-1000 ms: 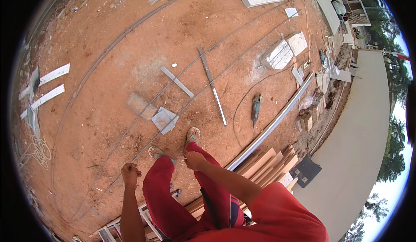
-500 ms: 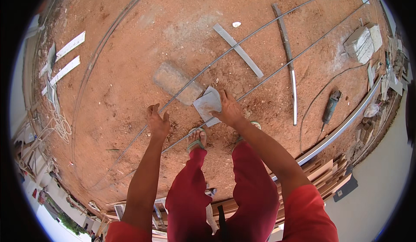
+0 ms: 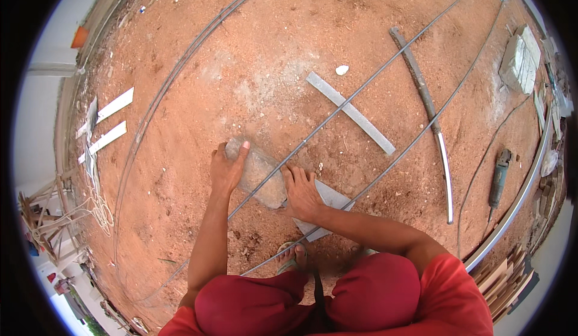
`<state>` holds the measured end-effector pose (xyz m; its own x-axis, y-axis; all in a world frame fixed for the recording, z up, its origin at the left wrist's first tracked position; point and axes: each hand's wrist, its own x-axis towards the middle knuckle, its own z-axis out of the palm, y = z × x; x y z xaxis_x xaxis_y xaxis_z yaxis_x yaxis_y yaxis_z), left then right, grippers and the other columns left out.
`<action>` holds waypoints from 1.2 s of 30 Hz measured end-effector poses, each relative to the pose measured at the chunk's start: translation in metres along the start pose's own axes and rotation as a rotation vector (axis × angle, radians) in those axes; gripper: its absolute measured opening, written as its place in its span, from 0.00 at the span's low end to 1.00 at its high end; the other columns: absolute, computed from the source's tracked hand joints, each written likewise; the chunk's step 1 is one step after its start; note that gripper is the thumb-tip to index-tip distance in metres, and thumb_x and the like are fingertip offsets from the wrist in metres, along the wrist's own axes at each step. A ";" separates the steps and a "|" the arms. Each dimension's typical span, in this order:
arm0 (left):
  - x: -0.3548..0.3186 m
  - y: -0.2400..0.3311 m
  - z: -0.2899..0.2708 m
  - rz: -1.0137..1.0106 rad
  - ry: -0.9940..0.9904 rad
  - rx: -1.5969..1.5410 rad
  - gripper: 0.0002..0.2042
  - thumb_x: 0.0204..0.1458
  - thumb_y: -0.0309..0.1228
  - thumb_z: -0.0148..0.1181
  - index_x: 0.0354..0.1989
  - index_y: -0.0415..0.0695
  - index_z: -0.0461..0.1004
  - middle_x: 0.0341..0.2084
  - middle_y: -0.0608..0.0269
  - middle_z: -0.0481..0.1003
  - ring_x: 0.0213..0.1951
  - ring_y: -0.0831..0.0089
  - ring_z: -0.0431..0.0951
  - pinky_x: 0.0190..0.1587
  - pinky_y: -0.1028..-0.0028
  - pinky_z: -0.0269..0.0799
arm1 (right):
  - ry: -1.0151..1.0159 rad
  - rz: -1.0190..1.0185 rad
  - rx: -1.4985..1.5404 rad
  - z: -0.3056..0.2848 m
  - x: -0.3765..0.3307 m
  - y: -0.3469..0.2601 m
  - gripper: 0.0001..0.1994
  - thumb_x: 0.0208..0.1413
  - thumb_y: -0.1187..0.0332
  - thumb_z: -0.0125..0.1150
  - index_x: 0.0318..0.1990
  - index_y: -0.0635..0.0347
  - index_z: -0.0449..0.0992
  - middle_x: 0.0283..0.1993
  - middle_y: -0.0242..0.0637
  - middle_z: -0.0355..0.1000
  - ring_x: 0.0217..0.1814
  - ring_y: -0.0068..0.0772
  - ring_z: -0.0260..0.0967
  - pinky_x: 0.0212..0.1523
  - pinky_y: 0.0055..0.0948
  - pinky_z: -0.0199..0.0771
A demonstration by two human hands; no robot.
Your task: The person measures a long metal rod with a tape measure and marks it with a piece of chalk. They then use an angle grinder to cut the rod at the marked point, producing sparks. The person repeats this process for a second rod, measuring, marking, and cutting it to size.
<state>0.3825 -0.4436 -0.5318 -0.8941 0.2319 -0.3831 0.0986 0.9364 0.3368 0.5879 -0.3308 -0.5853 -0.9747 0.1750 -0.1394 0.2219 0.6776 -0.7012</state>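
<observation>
- Person crouches over red dirt ground (image 3: 180,173); both hands are on a flat grey stone slab (image 3: 257,175) lying near the ground's middle.
- Left hand (image 3: 226,169): fingers curled over the slab's far-left end, gripping its edge.
- Right hand (image 3: 303,194): palm flat on the slab's near-right end, fingers spread, pressing rather than clasping.
- A thin steel rod (image 3: 337,110) runs diagonally just beside the slab; a grey metal sheet (image 3: 328,200) lies under the right wrist.
- Step judged: seating or shifting the slab. Next move calls for a firm two-handed hold.

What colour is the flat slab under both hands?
Dusty grey slab, on red-brown soil; head view shows it best.
</observation>
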 end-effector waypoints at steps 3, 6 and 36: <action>-0.001 0.007 -0.003 -0.056 0.090 0.001 0.46 0.48 0.61 0.67 0.64 0.29 0.69 0.59 0.32 0.70 0.60 0.41 0.74 0.61 0.53 0.73 | 0.051 -0.009 0.012 0.004 0.005 -0.013 0.63 0.29 0.42 0.86 0.68 0.74 0.56 0.60 0.52 0.58 0.63 0.54 0.57 0.63 0.53 0.56; -0.008 0.020 -0.003 -0.094 0.087 -0.016 0.45 0.46 0.56 0.67 0.64 0.29 0.69 0.60 0.33 0.70 0.60 0.43 0.75 0.61 0.54 0.73 | 0.102 -0.023 0.054 0.008 0.003 -0.007 0.60 0.28 0.45 0.87 0.65 0.72 0.57 0.56 0.51 0.57 0.61 0.55 0.57 0.63 0.52 0.57; -0.005 -0.077 0.046 0.356 0.144 -0.169 0.23 0.71 0.41 0.50 0.24 0.38 0.63 0.18 0.67 0.60 0.23 0.76 0.59 0.27 0.70 0.57 | 0.988 1.193 -0.602 -0.247 -0.395 0.299 0.27 0.56 0.61 0.71 0.57 0.67 0.68 0.55 0.57 0.70 0.59 0.61 0.69 0.58 0.51 0.70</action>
<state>0.3999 -0.5052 -0.5952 -0.8705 0.4825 -0.0974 0.3497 0.7455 0.5674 1.0460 -0.0210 -0.5677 0.0803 0.9600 0.2682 0.9882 -0.0415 -0.1472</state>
